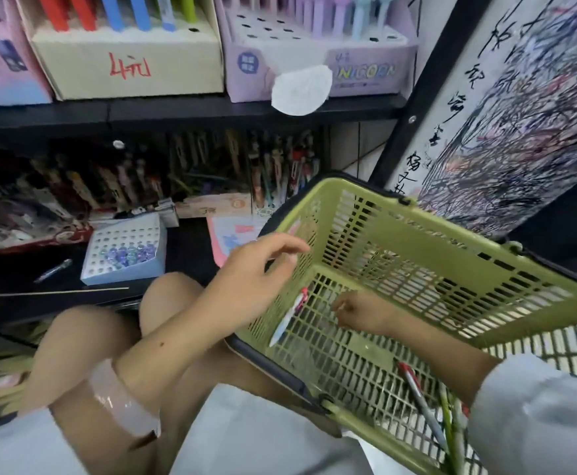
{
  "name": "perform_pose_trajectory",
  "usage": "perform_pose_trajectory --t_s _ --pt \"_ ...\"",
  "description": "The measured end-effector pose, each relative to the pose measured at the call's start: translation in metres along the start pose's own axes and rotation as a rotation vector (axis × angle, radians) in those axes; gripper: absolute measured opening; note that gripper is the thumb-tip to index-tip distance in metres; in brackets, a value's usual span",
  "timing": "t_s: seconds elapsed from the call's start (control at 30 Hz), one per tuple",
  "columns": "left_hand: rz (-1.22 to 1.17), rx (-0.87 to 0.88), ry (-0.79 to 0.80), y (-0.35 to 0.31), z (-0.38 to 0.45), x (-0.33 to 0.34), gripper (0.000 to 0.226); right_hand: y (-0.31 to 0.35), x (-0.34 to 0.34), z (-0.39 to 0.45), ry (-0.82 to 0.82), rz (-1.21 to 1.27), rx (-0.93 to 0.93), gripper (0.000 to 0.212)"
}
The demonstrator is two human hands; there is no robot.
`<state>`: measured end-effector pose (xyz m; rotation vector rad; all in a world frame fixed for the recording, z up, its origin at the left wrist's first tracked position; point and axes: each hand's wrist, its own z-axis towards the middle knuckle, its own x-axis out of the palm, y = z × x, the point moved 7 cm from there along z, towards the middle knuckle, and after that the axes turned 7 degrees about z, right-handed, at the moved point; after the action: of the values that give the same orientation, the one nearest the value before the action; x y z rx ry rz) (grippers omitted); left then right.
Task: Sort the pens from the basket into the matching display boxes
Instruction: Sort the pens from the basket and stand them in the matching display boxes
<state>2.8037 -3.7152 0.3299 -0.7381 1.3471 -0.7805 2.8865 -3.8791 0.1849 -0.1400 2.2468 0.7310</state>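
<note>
A: Status on the hands?

B: My left hand (256, 272) is over the near-left rim of the green basket (417, 269), fingers loosely spread, grip open, holding nothing. My right hand (359, 311) is down inside the basket, fingers curled near the mesh floor. Can't tell whether that grip has anything in it.

A: Where are the pens?

B: One white pen with a red end (288, 317) lies on the basket floor, just left of my right hand, not touching it as far as I can see. A few more pens (431, 416) are bunched in the near corner, by my right sleeve.

A: Boxes?

B: White holed display box (126, 248) on the lower shelf, left of the basket, partly filled. Cream box (129, 63) and purple box (317, 70) on the upper shelf, both with pens standing in them. One loose pen (54, 269) on the lower shelf beside the white box.
</note>
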Motion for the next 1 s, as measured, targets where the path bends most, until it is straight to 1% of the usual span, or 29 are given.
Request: perform_pose_trajectory --t_s 0.13,0.2,0.27,0.37,0.47,0.57,0.63,0.67,0.73,0.77,0.8,0.87,0.93,1.0 --pt "0.054 0.012 -0.046 0.001 0.003 0.002 0.032 0.024 0.047 0.036 0.017 0.096 -0.111 0.036" --pt "0.056 0.003 -0.046 0.004 0.003 0.002 0.031 0.034 0.07 0.051 0.04 0.06 -0.142 0.032" --pt "0.085 -0.013 -0.048 0.006 0.003 0.002 0.032 0.035 0.084 0.059 0.031 0.019 -0.118 0.025" --pt "0.11 -0.023 -0.066 0.006 0.005 0.002 0.032 0.033 0.078 0.05 0.052 0.001 -0.129 0.022" --pt "0.122 -0.011 -0.026 -0.002 0.009 0.012 0.031 0.008 0.048 0.017 0.116 -0.052 -0.133 0.019" --pt "0.129 0.001 0.122 -0.012 0.013 0.044 0.03 -0.039 0.014 -0.032 0.141 -0.191 -0.036 0.018" --pt "0.155 -0.002 0.28 -0.015 0.011 0.072 0.022 -0.075 0.005 -0.066 0.183 -0.298 0.087 0.024" --pt "0.175 0.005 0.362 -0.016 0.008 0.084 0.02 -0.093 0.007 -0.082 0.231 -0.331 0.159 0.026" --pt "0.196 0.019 0.499 -0.018 0.002 0.101 0.02 -0.121 0.02 -0.11 0.353 -0.338 0.298 0.03" --pt "0.199 0.018 0.542 -0.018 -0.001 0.106 0.02 -0.133 0.027 -0.119 0.386 -0.309 0.352 0.032" --pt "0.198 0.007 0.567 -0.018 -0.003 0.107 0.02 -0.142 0.032 -0.124 0.38 -0.288 0.387 0.032" --pt "0.19 -0.024 0.59 -0.016 -0.005 0.107 0.018 -0.157 0.033 -0.129 0.254 -0.247 0.463 0.031" --pt "0.183 -0.033 0.6 -0.016 -0.006 0.107 0.018 -0.173 0.037 -0.13 0.128 -0.16 0.568 0.035" --pt "0.169 -0.05 0.595 -0.015 -0.005 0.105 0.019 -0.188 0.047 -0.129 -0.006 0.034 0.667 0.05"
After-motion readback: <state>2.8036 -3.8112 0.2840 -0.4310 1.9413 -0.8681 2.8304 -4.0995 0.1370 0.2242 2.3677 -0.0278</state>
